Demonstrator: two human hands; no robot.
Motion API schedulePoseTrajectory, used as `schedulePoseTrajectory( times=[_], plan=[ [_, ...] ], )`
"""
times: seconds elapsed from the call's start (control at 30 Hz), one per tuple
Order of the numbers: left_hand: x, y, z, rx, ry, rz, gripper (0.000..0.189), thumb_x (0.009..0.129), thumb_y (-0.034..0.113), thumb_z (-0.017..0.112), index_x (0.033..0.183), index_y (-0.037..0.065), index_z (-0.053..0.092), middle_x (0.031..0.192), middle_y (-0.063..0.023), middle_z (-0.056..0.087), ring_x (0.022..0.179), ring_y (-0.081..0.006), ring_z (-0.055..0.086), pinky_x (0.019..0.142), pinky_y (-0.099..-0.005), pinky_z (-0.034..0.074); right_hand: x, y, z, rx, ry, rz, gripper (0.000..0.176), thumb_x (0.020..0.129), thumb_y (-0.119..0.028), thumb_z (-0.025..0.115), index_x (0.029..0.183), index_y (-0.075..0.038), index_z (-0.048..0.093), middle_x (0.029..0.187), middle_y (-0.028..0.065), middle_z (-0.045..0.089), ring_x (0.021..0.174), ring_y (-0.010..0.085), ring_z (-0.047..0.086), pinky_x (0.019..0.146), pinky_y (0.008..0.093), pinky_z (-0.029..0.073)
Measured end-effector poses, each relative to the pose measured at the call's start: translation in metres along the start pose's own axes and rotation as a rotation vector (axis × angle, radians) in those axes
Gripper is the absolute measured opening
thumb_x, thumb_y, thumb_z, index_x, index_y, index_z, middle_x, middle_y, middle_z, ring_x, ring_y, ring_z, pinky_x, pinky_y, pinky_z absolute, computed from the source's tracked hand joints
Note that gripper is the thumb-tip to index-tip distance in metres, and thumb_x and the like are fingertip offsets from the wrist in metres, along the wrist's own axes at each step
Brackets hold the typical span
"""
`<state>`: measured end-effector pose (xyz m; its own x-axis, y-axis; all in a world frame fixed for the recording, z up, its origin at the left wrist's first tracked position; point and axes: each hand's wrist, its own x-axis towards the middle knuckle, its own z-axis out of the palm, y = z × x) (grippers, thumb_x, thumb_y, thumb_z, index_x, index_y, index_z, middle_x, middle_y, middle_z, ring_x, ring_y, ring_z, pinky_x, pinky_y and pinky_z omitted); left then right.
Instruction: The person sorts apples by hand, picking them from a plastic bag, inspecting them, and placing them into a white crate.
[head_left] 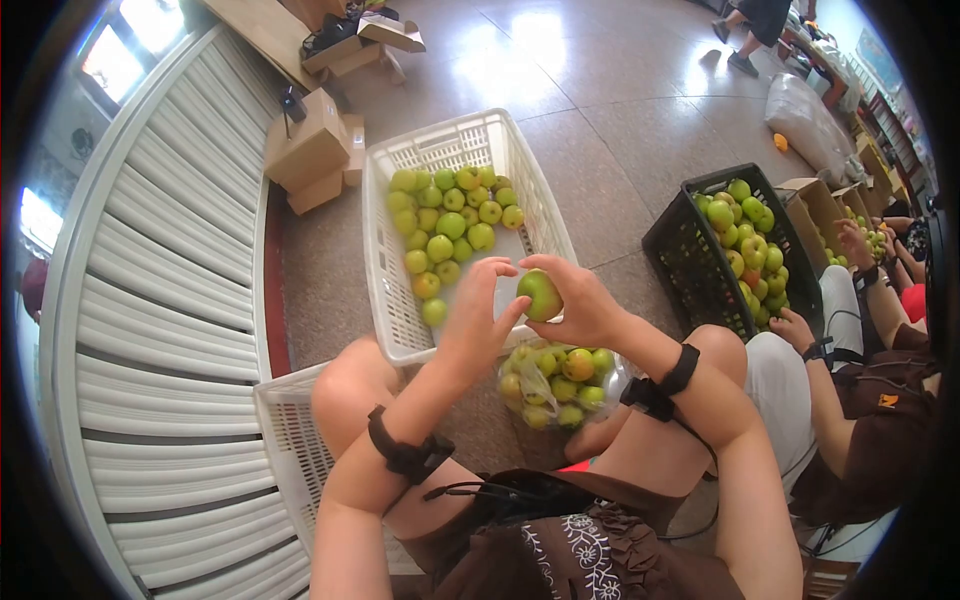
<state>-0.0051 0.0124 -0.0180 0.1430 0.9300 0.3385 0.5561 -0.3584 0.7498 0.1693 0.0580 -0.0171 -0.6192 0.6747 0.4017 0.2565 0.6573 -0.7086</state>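
Observation:
A green apple [540, 295] is held in my right hand [585, 305], whose fingers curl around its right side. My left hand [478, 305] is beside it with fingers apart and curved, the thumb tip right at the apple's left edge. Beyond both hands is a white plastic crate [545, 190] with many green apples [450, 225] heaped toward its far and left side; part of its floor shows. Below my right hand, between my knees, a clear plastic bag [510, 400] holds several green and reddish apples [578, 365].
To the right stands a black crate [690, 260] full of apples, with a seated co-worker's hand [793, 330] at its edge. A white radiator [180, 330] runs along the left. Cardboard boxes [310, 150] sit at the far left. Another white crate [290, 425] is beside my left leg.

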Motion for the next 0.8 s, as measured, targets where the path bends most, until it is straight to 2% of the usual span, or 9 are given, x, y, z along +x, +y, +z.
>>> schedulePoseTrajectory(
  times=[0.03,0.13,0.23,0.8],
  plan=[
    [0.0025,0.0047,-0.0045,0.1,0.04,0.087,0.03,0.076,0.014,0.063,0.101,0.002,0.05,0.095,-0.0151,0.05,0.092,-0.0294,0.05,0.077,-0.0354,0.041,-0.0012,0.001,0.0001,-0.007,-0.009,0.009,0.06,0.062,-0.013,0.07,0.115,-0.005,0.043,0.101,0.0161,0.052,0.089,0.0328,0.054,0.075,0.0371,0.045],
    [0.0022,0.0091,-0.0044,0.076,0.053,0.064,0.018,0.069,0.004,0.066,0.085,0.003,0.058,0.087,-0.0117,0.051,0.085,-0.0286,0.05,0.076,-0.0343,0.04,-0.0033,0.0028,0.0008,-0.012,-0.033,0.037,0.06,0.062,-0.013,0.07,0.115,-0.005,0.043,0.099,0.0163,0.053,0.086,0.0331,0.055,0.072,0.037,0.045],
    [0.0025,0.0132,-0.0029,0.064,0.111,0.057,0.01,0.068,0.005,0.067,0.075,0.002,0.06,0.083,-0.0101,0.052,0.084,-0.0263,0.051,0.074,-0.0334,0.041,-0.0042,0.0022,0.0008,0.017,-0.04,0.066,0.061,0.062,-0.014,0.07,0.115,-0.005,0.042,0.098,0.0165,0.053,0.084,0.0331,0.056,0.071,0.0368,0.046],
    [0.0011,0.0035,0.0042,0.078,0.11,0.036,0.009,0.067,0.006,0.063,0.071,0.001,0.058,0.079,-0.0097,0.053,0.079,-0.0259,0.052,0.072,-0.0321,0.042,-0.0048,-0.0013,0.0028,-0.041,-0.013,0.046,0.058,0.061,-0.015,0.07,0.112,-0.005,0.044,0.094,0.0161,0.055,0.082,0.0331,0.057,0.069,0.0372,0.046]
  ],
)
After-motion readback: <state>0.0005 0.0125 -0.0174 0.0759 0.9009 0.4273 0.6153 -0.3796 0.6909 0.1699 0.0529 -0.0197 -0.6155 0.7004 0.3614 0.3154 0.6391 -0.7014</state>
